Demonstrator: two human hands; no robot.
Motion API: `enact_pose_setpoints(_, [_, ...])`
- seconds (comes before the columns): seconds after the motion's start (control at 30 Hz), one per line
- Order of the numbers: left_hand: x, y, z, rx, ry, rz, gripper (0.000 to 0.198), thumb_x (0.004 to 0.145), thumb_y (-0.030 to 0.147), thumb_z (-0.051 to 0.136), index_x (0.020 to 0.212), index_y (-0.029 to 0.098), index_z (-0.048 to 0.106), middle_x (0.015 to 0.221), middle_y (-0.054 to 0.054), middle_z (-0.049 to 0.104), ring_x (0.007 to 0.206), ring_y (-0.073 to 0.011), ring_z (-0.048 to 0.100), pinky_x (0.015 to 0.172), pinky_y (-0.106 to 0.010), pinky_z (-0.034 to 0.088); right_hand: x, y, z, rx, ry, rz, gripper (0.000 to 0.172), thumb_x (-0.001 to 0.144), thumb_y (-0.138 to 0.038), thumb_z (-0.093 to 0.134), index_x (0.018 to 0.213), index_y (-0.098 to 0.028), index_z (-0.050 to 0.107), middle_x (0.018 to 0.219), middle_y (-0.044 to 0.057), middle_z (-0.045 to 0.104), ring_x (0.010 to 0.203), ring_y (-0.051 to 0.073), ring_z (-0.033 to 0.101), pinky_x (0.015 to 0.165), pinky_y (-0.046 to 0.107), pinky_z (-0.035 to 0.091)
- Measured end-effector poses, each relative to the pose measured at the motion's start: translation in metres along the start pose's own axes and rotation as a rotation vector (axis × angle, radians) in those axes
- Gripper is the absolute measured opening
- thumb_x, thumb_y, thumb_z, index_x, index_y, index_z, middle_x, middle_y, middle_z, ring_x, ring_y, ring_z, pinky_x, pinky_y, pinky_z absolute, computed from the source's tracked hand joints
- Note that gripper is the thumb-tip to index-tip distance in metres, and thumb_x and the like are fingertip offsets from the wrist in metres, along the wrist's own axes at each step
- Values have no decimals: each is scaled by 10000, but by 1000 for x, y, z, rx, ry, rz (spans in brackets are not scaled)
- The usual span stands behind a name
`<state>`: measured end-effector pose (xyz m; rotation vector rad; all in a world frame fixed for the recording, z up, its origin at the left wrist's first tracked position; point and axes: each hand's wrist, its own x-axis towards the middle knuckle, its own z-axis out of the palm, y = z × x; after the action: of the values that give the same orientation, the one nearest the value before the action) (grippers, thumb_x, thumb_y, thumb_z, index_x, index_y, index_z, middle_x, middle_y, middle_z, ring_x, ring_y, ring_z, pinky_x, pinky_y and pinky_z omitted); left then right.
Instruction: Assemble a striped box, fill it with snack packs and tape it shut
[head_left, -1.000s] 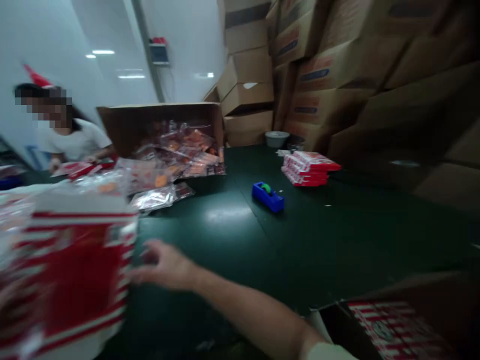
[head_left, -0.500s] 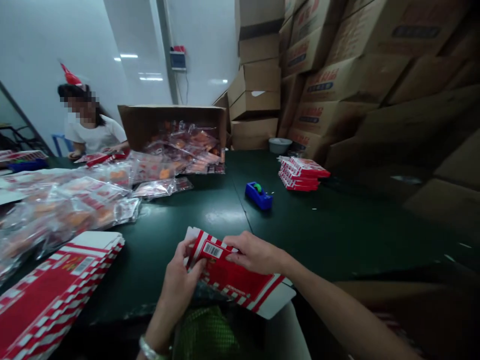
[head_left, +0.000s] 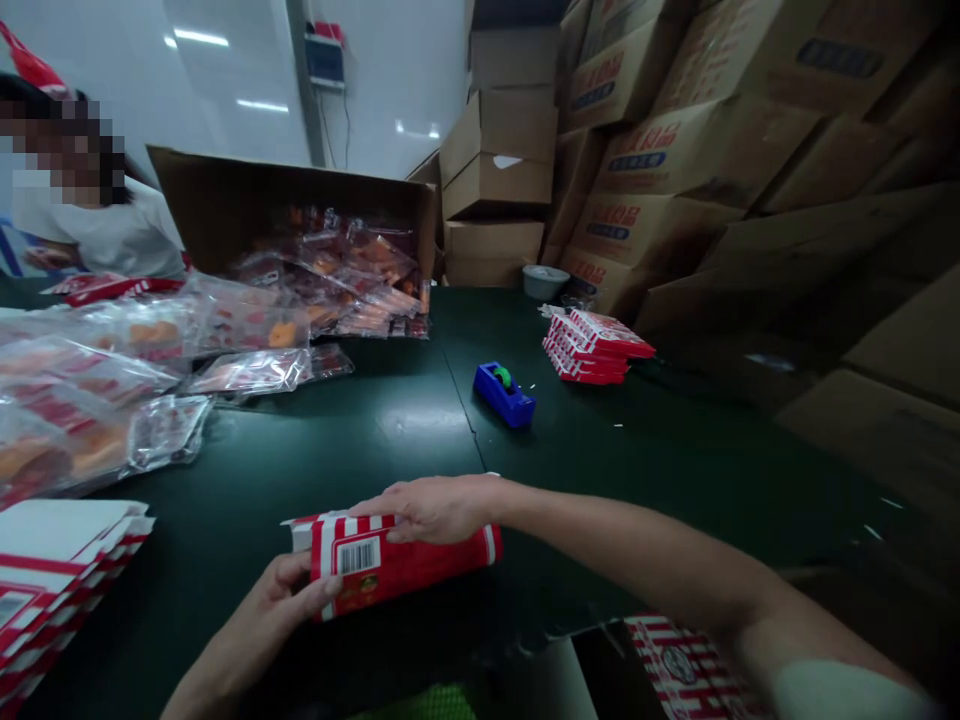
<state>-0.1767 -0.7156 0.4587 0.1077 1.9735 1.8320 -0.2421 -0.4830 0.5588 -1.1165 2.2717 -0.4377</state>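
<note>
Head view:
- left hand (head_left: 274,600): comes in from lower left, fingers wrapped round the near end of the carton, grasping it
- right hand (head_left: 431,508): palm down across the top of the carton, fingers pressing on it, also holding, not released
- red-and-white striped carton (head_left: 405,565): flattened or folded, lying sideways between both hands, just over the near edge of the bench (head_left: 390,440); can't tell if it touches the bench
- barcode label (head_left: 358,556): on the carton's face, close to the left hand
- stack of flat striped cartons (head_left: 60,580): bench, lower left, well apart from the hands
- clear plastic bags with orange contents (head_left: 247,372): heaped on the bench beyond that stack, more inside an open cardboard box (head_left: 225,210) at the far edge
- blue tape dispenser (head_left: 504,395): on the bench, middle, ahead of the hands
- stack of red-and-white boxes (head_left: 592,348): far right of the bench, just beside a grey tub (head_left: 544,282)
- open box of striped cartons (head_left: 686,665): bottom right, under the right forearm
- stacked cardboard cases (head_left: 675,160): piled high along the right side
- co-worker (head_left: 97,235): white T-shirt, far left behind the bags, own hands low and partly hidden
</note>
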Motion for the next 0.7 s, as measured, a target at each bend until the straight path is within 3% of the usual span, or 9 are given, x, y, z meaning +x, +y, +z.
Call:
enact_pose_setpoints(0.07, [3, 11, -2, 11, -90, 4, 431, 766, 524, 664, 988, 159, 724, 953, -73, 719, 875, -250, 645, 852, -347, 501, 1, 6, -9, 144, -64, -58, 523, 922, -262, 482, 1429, -298, 361, 1310, 68, 535, 1141, 248, 530, 930, 378, 414])
enact_pose_setpoints(0.13, [5, 34, -3, 49, -185, 54, 405, 802, 506, 633, 1015, 172, 714, 936, -63, 713, 845, -227, 642, 824, -326, 506, -4, 5, -21, 327, -145, -102, 594, 856, -241, 590, 1415, -234, 391, 1319, 62, 538, 1163, 228, 523, 952, 320, 416])
enact_pose_setpoints(0.27, [12, 82, -1, 217, -313, 293, 288, 849, 419, 606, 911, 159, 714, 827, -29, 677, 759, -151, 584, 760, -241, 476, -21, -1, -27, 708, -228, -49, 676, 729, -299, 732, 1335, -160, 467, 1228, 80, 599, 1093, 229, 575, 918, 297, 459])
enact_pose_setpoints(0.37, [21, 91, 1, 126, -530, 303, 340, 845, 448, 600, 959, 141, 690, 841, -37, 660, 717, -137, 570, 724, -255, 479, -31, 5, -11, 938, -182, -33, 701, 739, -419, 725, 1343, -175, 467, 1227, 93, 599, 1083, 237, 588, 935, 339, 459])
enact_pose_setpoints(0.47, [27, 87, 5, 16, -600, 259, 376, 833, 461, 620, 1054, 159, 653, 967, -59, 653, 819, -163, 608, 776, -290, 490, -34, 11, 9, 1074, -165, -77, 756, 731, -556, 691, 1341, -163, 478, 1202, 118, 607, 1053, 254, 606, 939, 399, 465])
enact_pose_setpoints(0.53, [29, 85, 7, -11, -590, 254, 351, 854, 441, 603, 1078, 173, 635, 1002, -59, 642, 849, -162, 616, 802, -299, 488, -34, 10, 18, 996, -88, -63, 678, 763, -557, 660, 1294, -158, 524, 1168, 115, 625, 994, 243, 630, 891, 393, 493])
enact_pose_setpoints(0.63, [31, 85, 10, -27, -523, 230, 323, 866, 425, 585, 1072, 181, 635, 975, -59, 651, 818, -167, 632, 787, -311, 504, -34, 6, 27, 766, 187, 31, 427, 852, -478, 591, 1146, -169, 613, 1062, 79, 670, 905, 220, 653, 778, 339, 524])
enact_pose_setpoints(0.7, [31, 86, 13, 4, -427, 217, 303, 856, 427, 591, 1025, 187, 665, 961, -64, 666, 827, -189, 642, 774, -316, 518, -34, 5, 33, 680, 374, 99, 356, 876, -474, 549, 1047, -178, 649, 966, 62, 690, 844, 217, 658, 722, 325, 527])
